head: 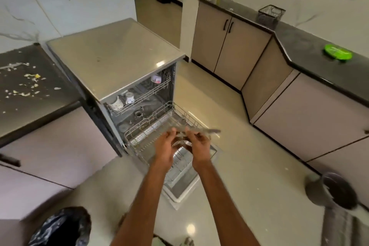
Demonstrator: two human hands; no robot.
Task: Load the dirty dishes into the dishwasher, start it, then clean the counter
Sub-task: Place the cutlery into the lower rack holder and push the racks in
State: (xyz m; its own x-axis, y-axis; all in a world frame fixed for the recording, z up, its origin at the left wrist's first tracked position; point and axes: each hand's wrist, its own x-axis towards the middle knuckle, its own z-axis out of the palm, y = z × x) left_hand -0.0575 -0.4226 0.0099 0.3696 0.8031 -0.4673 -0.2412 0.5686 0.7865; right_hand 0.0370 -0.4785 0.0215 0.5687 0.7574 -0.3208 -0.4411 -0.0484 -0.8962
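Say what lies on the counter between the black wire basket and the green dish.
Head view: only bare dark countertop between wire basket and green dish.

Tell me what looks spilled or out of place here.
Pale and yellow food scraps lie scattered over the dark counter left of the dishwasher, so that surface is plainly dirty. Nothing else stands out.

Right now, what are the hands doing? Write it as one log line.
left hand + right hand: holding long blurred item | where: over pulled-out lower rack | counter: crumbs
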